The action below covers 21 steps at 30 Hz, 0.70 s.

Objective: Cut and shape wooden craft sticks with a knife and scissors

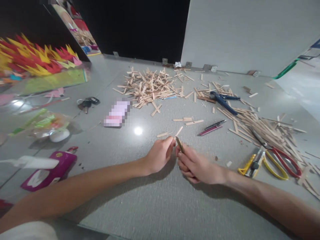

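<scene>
My left hand (161, 155) pinches a small pale wooden stick (178, 132), which points up and to the right. Close beside it, my right hand (193, 163) is closed round a narrow brass-coloured tool (179, 144) whose tip meets or nearly meets the stick; its exact kind is unclear. Just beyond my left hand lies a short notched stick (163, 135). Farther off rest more notched sticks (194, 122) and two pens (212, 130).
A heap of crossed sticks (150, 85) lies at the back. To the right are loose sticks (275, 133), a blue-handled tool (223, 101), scissors (287, 161) and a yellow cutter (255, 163). Keys (87, 104), a purple phone case (51, 170) and a white bottle (41, 162) are on the left.
</scene>
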Motion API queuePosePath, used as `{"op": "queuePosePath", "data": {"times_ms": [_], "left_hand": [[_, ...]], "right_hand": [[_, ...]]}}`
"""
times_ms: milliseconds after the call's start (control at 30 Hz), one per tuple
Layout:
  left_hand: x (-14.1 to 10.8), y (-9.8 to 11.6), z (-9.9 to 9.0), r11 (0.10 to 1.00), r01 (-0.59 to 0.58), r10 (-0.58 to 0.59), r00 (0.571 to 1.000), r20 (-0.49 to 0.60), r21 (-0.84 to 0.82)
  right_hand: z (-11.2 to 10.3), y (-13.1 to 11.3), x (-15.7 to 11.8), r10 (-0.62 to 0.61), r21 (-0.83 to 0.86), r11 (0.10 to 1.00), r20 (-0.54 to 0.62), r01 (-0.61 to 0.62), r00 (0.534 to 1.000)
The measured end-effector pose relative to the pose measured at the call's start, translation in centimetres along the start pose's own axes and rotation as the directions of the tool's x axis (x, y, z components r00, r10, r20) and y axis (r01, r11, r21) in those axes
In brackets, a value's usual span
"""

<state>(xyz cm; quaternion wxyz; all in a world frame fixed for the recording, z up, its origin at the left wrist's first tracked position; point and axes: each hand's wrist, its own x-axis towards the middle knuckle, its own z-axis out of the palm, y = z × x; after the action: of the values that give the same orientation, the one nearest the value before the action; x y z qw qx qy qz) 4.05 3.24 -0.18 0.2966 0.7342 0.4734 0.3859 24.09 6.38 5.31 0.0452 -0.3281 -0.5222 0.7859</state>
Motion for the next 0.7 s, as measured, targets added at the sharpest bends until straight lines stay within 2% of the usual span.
{"op": "queuePosePath", "data": {"times_ms": [33,100,167,233,300,400,467,533,600,633,700], "left_hand": [[0.0,0.0,0.0,1.000,-0.001,0.001,1.000,0.000,-0.003],[0.0,-0.1,0.0,1.000,-0.008,0.008,1.000,-0.004,-0.008],[0.0,-0.1,0.1,1.000,-0.019,0.019,1.000,-0.014,-0.009],[0.0,-0.2,0.2,1.000,-0.026,0.026,0.999,-0.023,-0.009],[0.0,-0.2,0.3,1.000,-0.027,0.026,0.999,-0.037,-0.009],[0.0,-0.2,0.2,1.000,-0.027,0.027,0.999,-0.041,-0.011],[0.0,-0.2,0.1,0.999,-0.034,0.034,0.999,-0.032,-0.015],[-0.1,-0.2,0.1,0.999,-0.040,0.039,0.999,-0.029,-0.017],[-0.1,-0.2,0.2,0.999,-0.041,0.041,0.999,-0.032,-0.016],[-0.1,-0.2,0.3,0.999,-0.039,0.038,0.999,-0.036,-0.014],[0.0,-0.2,0.3,1.000,-0.028,0.027,0.998,-0.049,-0.010]], "right_hand": [[0.2,0.2,0.1,-0.010,-0.001,1.000,-0.016,0.010,1.000],[-0.2,-0.5,-0.1,0.040,-0.034,0.999,0.042,-0.039,0.998],[-1.5,-2.1,-0.8,0.188,-0.124,0.978,0.155,-0.170,0.970],[-2.3,-3.2,-1.1,0.267,-0.170,0.956,0.173,-0.239,0.948],[-1.9,-2.7,-0.9,0.209,-0.147,0.971,0.162,-0.186,0.964],[0.1,-0.4,0.0,0.040,-0.064,0.997,0.011,-0.039,0.999],[0.4,0.1,0.2,-0.001,-0.049,0.999,-0.045,-0.002,0.999],[-0.7,-0.8,0.0,0.090,-0.088,0.993,0.082,-0.082,0.993],[-2.4,-2.4,-0.4,0.233,-0.132,0.969,0.215,-0.208,0.949],[-3.1,-3.0,-0.5,0.262,-0.147,0.962,0.248,-0.231,0.933],[-3.4,-3.2,-0.3,0.213,-0.110,0.976,0.262,-0.190,0.941]]}}
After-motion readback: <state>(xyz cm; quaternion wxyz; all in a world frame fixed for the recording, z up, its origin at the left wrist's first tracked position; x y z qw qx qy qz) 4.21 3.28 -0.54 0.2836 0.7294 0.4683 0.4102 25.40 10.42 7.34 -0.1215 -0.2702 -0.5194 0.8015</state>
